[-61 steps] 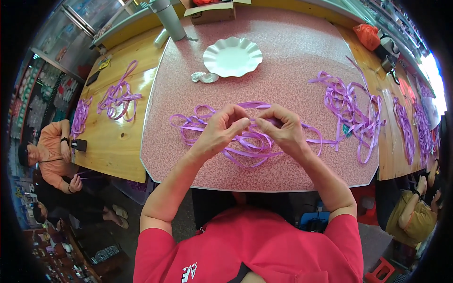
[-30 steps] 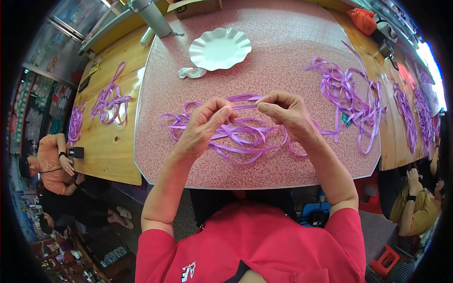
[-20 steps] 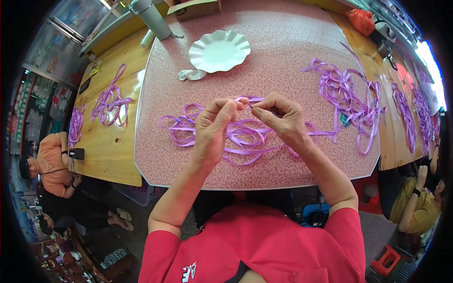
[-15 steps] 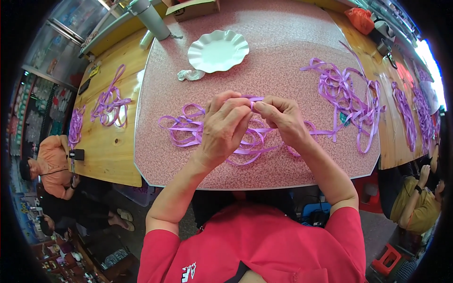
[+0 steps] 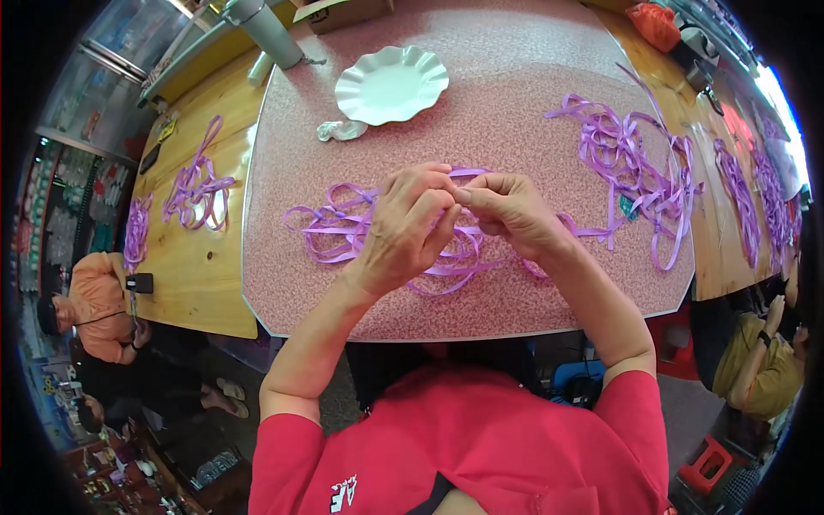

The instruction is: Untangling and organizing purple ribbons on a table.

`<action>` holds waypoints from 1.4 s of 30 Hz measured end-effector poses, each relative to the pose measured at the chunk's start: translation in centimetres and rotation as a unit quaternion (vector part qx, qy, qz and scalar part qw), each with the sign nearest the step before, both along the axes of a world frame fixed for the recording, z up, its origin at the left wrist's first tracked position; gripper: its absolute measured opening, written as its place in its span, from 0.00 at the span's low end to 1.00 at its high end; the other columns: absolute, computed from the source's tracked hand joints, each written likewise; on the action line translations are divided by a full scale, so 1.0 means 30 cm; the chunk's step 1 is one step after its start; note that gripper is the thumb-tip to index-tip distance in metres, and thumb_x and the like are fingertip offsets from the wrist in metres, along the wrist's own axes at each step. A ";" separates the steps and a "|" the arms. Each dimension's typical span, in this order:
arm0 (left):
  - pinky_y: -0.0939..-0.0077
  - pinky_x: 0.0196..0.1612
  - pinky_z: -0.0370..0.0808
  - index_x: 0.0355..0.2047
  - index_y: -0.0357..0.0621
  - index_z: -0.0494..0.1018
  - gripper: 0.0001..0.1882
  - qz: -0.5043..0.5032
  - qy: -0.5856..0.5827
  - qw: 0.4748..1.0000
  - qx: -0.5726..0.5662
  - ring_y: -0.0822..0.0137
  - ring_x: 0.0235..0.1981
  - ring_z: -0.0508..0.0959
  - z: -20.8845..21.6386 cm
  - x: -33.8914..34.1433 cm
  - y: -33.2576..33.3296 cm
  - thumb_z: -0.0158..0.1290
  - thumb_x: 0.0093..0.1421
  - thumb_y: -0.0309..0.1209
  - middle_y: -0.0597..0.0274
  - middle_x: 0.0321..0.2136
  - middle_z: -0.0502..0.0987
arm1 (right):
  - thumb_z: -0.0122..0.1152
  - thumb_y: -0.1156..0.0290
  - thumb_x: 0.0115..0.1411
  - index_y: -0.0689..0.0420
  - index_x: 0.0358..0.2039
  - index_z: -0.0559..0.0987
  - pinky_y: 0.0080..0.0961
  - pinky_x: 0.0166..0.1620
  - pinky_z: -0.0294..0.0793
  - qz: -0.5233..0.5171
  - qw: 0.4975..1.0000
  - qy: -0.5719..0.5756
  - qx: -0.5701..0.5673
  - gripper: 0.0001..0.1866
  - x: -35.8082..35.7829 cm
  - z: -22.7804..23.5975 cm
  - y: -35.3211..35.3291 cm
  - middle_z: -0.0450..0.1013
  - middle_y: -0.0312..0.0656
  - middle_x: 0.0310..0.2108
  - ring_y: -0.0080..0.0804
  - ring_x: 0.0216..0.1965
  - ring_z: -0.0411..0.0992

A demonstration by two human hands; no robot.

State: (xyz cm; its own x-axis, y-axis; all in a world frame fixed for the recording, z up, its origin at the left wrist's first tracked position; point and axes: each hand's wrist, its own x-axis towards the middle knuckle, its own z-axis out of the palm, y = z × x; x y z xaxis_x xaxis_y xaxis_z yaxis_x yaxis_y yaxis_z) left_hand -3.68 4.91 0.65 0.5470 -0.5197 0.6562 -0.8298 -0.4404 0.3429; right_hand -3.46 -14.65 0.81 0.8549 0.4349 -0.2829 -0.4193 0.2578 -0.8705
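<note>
Over the middle of the pink speckled table, my left hand (image 5: 407, 225) and my right hand (image 5: 512, 213) meet with their fingertips together. Both are closed in a pinch on a purple ribbon (image 5: 469, 172), whose strip shows just beyond the fingers. The exact spot they grip is hidden by the fingertips. Loose loops of knotted purple ribbon (image 5: 336, 243) lie under and to the left of my left hand. A short knotted ribbon tail (image 5: 592, 231) runs right of my right wrist toward a larger ribbon heap (image 5: 631, 159).
A white scalloped plate (image 5: 390, 84) stands at the far side, with a crumpled white tissue (image 5: 342, 130) beside it. Behind are a grey tumbler (image 5: 268, 36) and a cardboard box (image 5: 343, 12). More ribbon (image 5: 199, 193) lies on the left wooden table (image 5: 215, 279). Other people sit at both sides.
My fingertips have drawn tighter together over the ribbon, and the little strip that stood between them is now covered. The view has shifted slightly.
</note>
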 end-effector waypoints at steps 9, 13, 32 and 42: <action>0.69 0.43 0.70 0.38 0.40 0.68 0.06 0.058 0.200 0.959 -0.192 0.66 0.39 0.70 -0.034 -0.060 -0.060 0.52 0.66 0.28 0.57 0.40 0.69 | 0.64 0.68 0.61 0.54 0.33 0.78 0.13 0.23 0.52 -0.065 0.993 -0.032 0.090 0.05 -0.025 -0.012 0.010 0.65 0.24 0.21 0.11 0.19 0.57; 0.77 0.43 0.71 0.39 0.42 0.69 0.06 -0.074 0.564 0.693 -0.443 0.75 0.37 0.72 -0.005 -0.068 -0.078 0.50 0.69 0.31 0.65 0.36 0.72 | 0.61 0.71 0.61 0.56 0.33 0.78 0.14 0.23 0.55 -0.104 0.978 -0.170 0.053 0.03 -0.026 -0.024 0.012 0.67 0.27 0.25 0.12 0.21 0.58; 0.78 0.49 0.74 0.45 0.37 0.75 0.09 -0.033 0.478 0.757 -0.444 0.73 0.42 0.77 0.002 -0.082 -0.075 0.54 0.65 0.24 0.61 0.41 0.77 | 0.68 0.84 0.50 0.58 0.36 0.81 0.22 0.27 0.71 -0.187 0.717 -0.625 -0.245 0.12 -0.007 -0.021 0.015 0.74 0.40 0.30 0.27 0.27 0.73; 0.82 0.42 0.72 0.43 0.39 0.69 0.06 -0.005 0.490 0.709 -0.507 0.77 0.36 0.73 -0.045 -0.075 -0.140 0.48 0.69 0.28 0.66 0.36 0.73 | 0.65 0.83 0.54 0.61 0.31 0.80 0.18 0.25 0.67 -0.195 0.784 -0.542 -0.231 0.05 -0.022 -0.038 0.039 0.73 0.37 0.29 0.18 0.25 0.69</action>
State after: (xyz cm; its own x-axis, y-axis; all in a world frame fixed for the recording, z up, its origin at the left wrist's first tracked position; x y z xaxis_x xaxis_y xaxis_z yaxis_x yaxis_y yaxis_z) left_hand -5.93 0.71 -0.70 0.9982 -0.0596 0.0021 0.0249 0.4489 0.8932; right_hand -4.13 -13.49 -0.32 0.7446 0.1464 0.6513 0.6639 -0.2643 -0.6996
